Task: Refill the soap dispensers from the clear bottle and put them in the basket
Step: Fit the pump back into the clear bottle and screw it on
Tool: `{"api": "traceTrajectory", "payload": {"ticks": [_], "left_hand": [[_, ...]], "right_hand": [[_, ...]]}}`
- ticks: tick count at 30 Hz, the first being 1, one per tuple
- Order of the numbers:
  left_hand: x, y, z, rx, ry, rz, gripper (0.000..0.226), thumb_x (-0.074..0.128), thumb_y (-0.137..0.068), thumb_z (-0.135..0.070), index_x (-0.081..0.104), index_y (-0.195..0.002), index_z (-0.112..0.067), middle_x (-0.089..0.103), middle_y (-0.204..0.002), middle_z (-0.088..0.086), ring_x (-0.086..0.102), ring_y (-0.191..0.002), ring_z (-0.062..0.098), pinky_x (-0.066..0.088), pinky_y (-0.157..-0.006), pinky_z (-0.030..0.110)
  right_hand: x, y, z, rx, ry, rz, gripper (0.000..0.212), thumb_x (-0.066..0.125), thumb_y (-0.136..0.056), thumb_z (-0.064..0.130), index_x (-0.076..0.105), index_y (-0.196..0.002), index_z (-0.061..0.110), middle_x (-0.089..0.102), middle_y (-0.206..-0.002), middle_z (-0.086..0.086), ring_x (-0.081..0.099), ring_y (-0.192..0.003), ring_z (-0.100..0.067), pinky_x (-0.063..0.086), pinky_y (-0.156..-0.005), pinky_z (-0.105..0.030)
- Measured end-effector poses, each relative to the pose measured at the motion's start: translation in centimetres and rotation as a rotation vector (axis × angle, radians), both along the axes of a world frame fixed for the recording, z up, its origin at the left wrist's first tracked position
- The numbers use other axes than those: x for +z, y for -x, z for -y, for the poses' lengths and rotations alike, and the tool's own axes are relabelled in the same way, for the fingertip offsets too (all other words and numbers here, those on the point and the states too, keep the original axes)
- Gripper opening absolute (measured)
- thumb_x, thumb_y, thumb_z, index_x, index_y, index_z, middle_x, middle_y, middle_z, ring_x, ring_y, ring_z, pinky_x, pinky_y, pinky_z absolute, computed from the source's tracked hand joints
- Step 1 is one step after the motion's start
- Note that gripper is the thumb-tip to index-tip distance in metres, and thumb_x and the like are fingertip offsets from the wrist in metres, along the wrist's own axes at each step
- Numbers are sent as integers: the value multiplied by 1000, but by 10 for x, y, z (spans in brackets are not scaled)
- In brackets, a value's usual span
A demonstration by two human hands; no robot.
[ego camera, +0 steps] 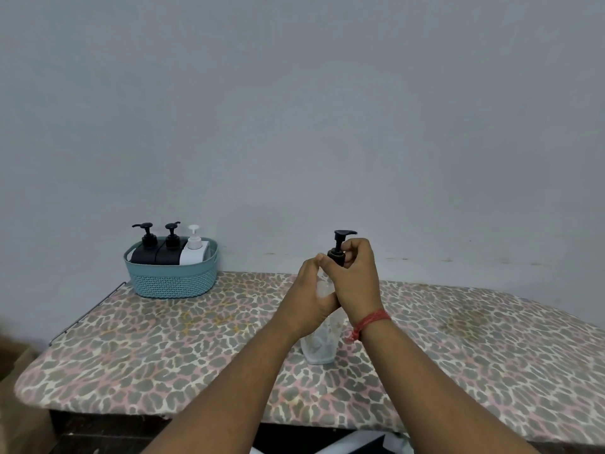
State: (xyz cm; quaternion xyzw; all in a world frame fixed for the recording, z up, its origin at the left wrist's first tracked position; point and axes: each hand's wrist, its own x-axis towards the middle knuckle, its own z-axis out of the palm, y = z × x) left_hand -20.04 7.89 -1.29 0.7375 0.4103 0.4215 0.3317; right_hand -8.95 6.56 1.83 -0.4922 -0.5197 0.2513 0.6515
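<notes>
Head view, looking down over a board padded in leopard-print fabric (163, 348), set against a plain grey wall.

Progress: teal woven-plastic basket (172, 280) stands at the far left of the board, near the wall. Three dispensers are already in it, side by side and upright: two matte black square pump dispensers (144, 253) (168, 253) and one white square pump dispenser (195, 253). Whether they are filled cannot be told from here. Judging by that, the task looks near its end, with only the supply bottle in hand.

Clear plastic bottle (319, 348) stands upright near the middle of the board, well apart from the basket. Its base rests on the fabric; the body is transparent, and the liquid level is too faint to read. Black pump head (340, 247) sits at its neck.

Left hand (311, 299) wraps around the bottle's upper body, fingers curled on it. Right hand (357, 283), a red thread at the wrist, pinches the pump collar. Likely screwing the pump on or off; direction cannot be told.
</notes>
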Motion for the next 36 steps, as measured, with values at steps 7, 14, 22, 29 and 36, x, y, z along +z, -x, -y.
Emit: {"api": "traceTrajectory", "payload": {"ticks": [7, 14, 22, 29, 36], "left_hand": [[-1, 1, 0, 7, 19, 35, 69, 71, -82, -55, 39, -140, -36, 48, -139, -16, 53, -126, 5, 49, -105, 41], [0, 0, 1, -24, 19, 0, 72, 72, -84, -53, 32, -143, -43, 43, -146, -17, 48, -131, 6, 46, -109, 41], [-4, 5, 1, -7, -13, 25, 70, 71, -87, -55, 34, -144, -43, 40, -143, -21, 44, -129, 0, 40, -109, 34], [-7, 4, -3, 6, -5, 62, 55, 73, -82, -51, 41, -126, -52, 50, -135, -16, 55, -123, 5, 50, -104, 44], [-3, 11, -4, -51, 15, 36, 52, 72, -86, -41, 39, -124, -54, 49, -141, -10, 54, -126, 11, 49, -102, 34]], "right_hand": [[5, -8, 9, 218, 30, -32, 18, 55, -102, 19, 67, -115, 18, 72, -114, 5, 66, -109, -7, 51, -101, -30], [14, -2, 6, 29, 100, 111, 35, 78, -85, 31, 52, -104, 19, 62, -97, 0, 62, -87, -13, 50, -73, -22], [15, -24, 9, 248, 108, 176, 18, 64, -96, 14, 70, -109, 25, 74, -104, 8, 70, -98, -6, 52, -90, -28], [12, -6, 4, 81, 99, 156, 13, 69, -90, 10, 63, -98, 18, 70, -100, 7, 67, -96, -12, 51, -88, -29], [7, 14, 13, -14, 84, 118, 20, 68, -93, 18, 60, -111, 18, 65, -106, 8, 61, -98, -3, 46, -81, -16]]}}
